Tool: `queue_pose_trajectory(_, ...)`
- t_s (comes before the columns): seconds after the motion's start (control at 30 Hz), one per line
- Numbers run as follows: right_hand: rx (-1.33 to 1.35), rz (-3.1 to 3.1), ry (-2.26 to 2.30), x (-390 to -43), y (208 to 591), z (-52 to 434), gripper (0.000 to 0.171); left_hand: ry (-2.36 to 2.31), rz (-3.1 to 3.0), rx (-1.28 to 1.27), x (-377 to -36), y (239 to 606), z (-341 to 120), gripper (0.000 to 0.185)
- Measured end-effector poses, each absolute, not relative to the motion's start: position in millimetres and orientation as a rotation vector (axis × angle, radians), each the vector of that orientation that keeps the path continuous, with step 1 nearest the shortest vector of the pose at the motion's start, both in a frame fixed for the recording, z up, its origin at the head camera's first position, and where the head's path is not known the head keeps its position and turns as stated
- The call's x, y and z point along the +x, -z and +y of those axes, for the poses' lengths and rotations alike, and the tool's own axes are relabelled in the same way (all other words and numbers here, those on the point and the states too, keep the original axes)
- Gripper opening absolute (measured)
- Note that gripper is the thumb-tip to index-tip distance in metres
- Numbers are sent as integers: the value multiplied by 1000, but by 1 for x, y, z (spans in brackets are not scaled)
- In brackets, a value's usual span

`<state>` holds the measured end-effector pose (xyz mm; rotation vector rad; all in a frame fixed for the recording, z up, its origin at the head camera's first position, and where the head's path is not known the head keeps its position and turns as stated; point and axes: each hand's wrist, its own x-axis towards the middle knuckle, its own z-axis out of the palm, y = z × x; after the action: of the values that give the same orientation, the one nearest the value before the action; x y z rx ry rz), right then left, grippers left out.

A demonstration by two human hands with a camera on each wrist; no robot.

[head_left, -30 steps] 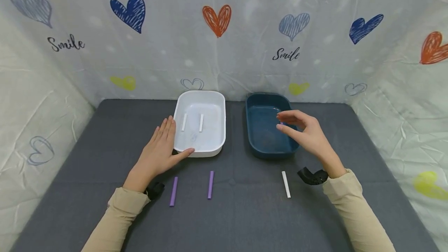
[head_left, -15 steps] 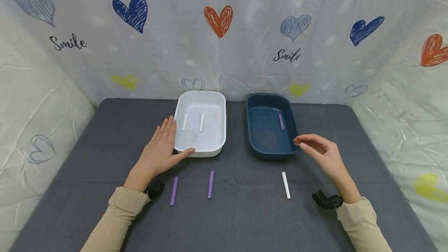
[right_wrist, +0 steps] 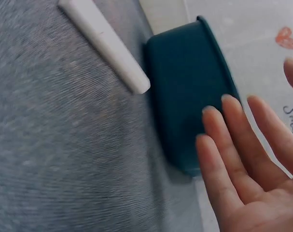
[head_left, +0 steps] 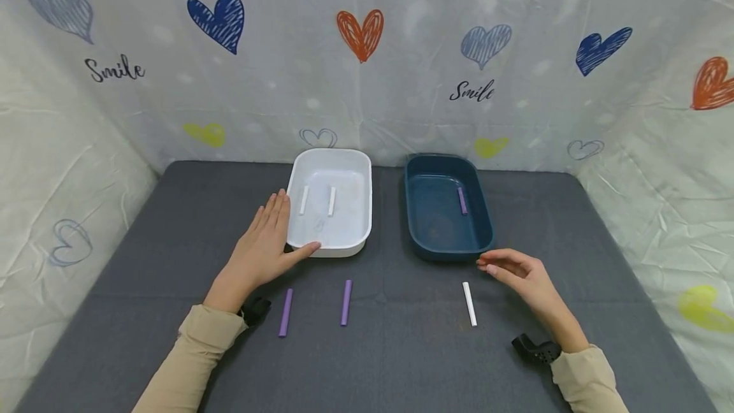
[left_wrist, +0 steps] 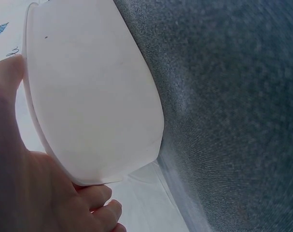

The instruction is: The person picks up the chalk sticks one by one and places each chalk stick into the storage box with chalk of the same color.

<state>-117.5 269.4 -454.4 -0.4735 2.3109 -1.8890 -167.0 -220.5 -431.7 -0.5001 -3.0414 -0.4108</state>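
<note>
My left hand (head_left: 265, 239) lies flat with straight fingers against the near left corner of the white tray (head_left: 355, 244), its thumb along the front wall; the white tray (left_wrist: 93, 96) fills the left wrist view beside my left hand (left_wrist: 35, 193). Two white sticks (head_left: 331, 201) lie inside it. My right hand (head_left: 516, 273) hovers empty with relaxed fingers just right of a white stick (head_left: 469, 303) and before the dark blue tray (head_left: 453, 248), which holds one purple stick (head_left: 461, 200). In the right wrist view my right hand (right_wrist: 252, 159) shows straight fingers near the white stick (right_wrist: 105, 41) and blue tray (right_wrist: 189, 92).
Two purple sticks (head_left: 285, 311) (head_left: 346, 302) lie on the grey table (head_left: 143, 228) in front of the white tray. Cloth walls printed with hearts (head_left: 358, 30) close in the back and both sides.
My right hand has drawn back from over the blue tray toward the white stick near the front, leaving a purple stick in the tray. My left hand has stayed put.
</note>
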Motion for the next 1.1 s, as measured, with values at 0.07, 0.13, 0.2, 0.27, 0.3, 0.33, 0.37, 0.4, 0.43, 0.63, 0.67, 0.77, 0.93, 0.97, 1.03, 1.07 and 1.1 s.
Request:
queue_pose_trajectory(0.07,-488,2263,1881,-117,460,270,33,411,-3043,-499,-167,432,-220,113)
queue_pose_trajectory(0.13,-515,2245,1837,-117,466,271,36,408,-3047,-497,-167,432,-220,113)
queue_pose_trajectory(0.2,-556,2254,1769,-116,472,271,41,407,-3047,-495,-167,432,-221,113)
queue_pose_trajectory(0.27,-622,2279,1683,-116,476,272,49,405,-3045,-496,-167,432,-221,113)
queue_pose_trajectory(0.3,-654,2308,1633,-116,477,272,53,406,-3044,-497,-167,433,-221,113)
queue_pose_trajectory(0.33,-686,2333,1586,-116,479,272,58,408,-3042,-498,-167,433,-221,113)
queue_pose_trajectory(0.37,-712,2351,1545,-116,480,272,62,409,-3040,-499,-168,433,-220,113)
queue_pose_trajectory(0.4,-737,2371,1507,-115,480,272,66,410,-3038,-500,-168,433,-220,113)
queue_pose_trajectory(0.43,-755,2392,1467,-115,481,272,70,410,-3037,-501,-168,433,-220,113)
queue_pose_trajectory(0.63,-796,2466,1280,-112,482,271,84,413,-3037,-497,-168,432,-221,113)
queue_pose_trajectory(0.67,-803,2475,1260,-112,482,270,85,415,-3035,-499,-168,432,-221,113)
queue_pose_trajectory(0.77,-823,2504,1219,-111,482,268,85,412,-3023,-502,-169,433,-221,113)
queue_pose_trajectory(0.93,-798,2540,1194,-110,481,265,80,408,-3023,-501,-169,434,-222,113)
queue_pose_trajectory(0.97,-790,2539,1194,-110,481,264,79,411,-3028,-500,-169,433,-222,113)
queue_pose_trajectory(1.03,-782,2535,1193,-109,480,263,78,416,-3034,-502,-168,432,-222,114)
queue_pose_trajectory(1.07,-777,2531,1191,-110,479,263,77,417,-3036,-501,-168,432,-222,114)
queue_pose_trajectory(1.1,-775,2526,1191,-110,479,262,76,419,-3036,-500,-167,432,-222,114)
